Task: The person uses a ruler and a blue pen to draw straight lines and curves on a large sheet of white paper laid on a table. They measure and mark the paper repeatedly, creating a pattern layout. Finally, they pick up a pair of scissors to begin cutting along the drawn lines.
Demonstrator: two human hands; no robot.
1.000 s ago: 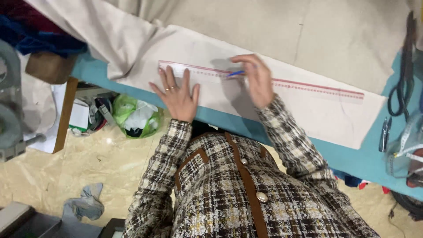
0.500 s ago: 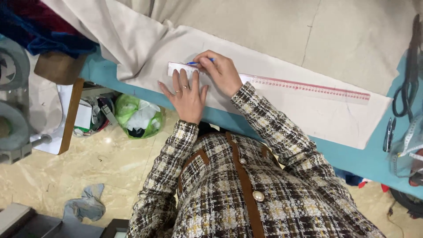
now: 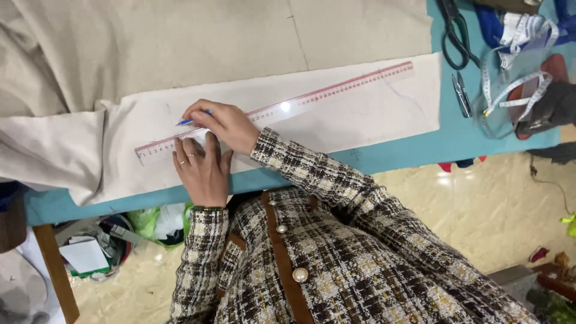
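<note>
Flat and spread, the left hand [image 3: 203,171] presses the long ruler's [image 3: 282,108] left end onto the cream fabric strip [image 3: 360,117], while the right hand [image 3: 225,125] pinches a blue pen [image 3: 191,119] beside it.

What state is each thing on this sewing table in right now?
Left hand: flat, pressing on the ruler.
Right hand: gripping a blue pen, tip on the cloth.
Blue pen: held, slanted above the ruler's edge.
Ruler: lying flat along the white fabric strip.
White fabric strip: spread flat.
Scissors: lying unused, blades seem closed.
Tape measure: loose, looped.
</note>
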